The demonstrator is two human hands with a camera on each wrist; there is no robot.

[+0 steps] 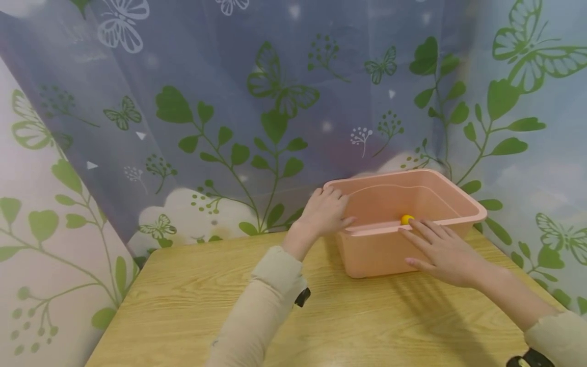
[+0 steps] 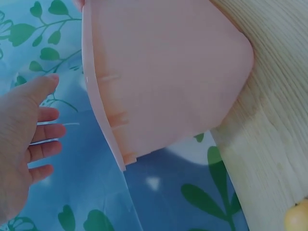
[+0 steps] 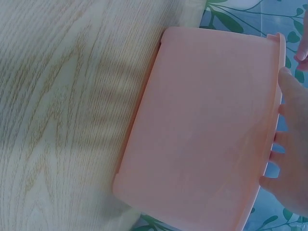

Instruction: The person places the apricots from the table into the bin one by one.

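A pink plastic bin (image 1: 380,252) stands toward the right back of the wooden table, with a small yellow ball (image 1: 406,219) inside, partly hidden behind the front rim. My left hand (image 1: 324,210) is at the bin's left rim, palm down, fingers loosely bent; the left wrist view shows this hand (image 2: 29,139) with its fingers spread beside the rim and nothing held. At the front rim is my right hand (image 1: 442,252), its fingers extended over the edge near the ball. In the right wrist view, the right hand's fingertips are right at the rim of the bin (image 3: 202,125).
The wooden table (image 1: 183,306) reaches back to a blue curtain (image 1: 220,66) printed with leaves and butterflies. Patterned cloth also hangs on the left and right sides. A yellowish round thing (image 2: 297,217) shows at the corner of the left wrist view.
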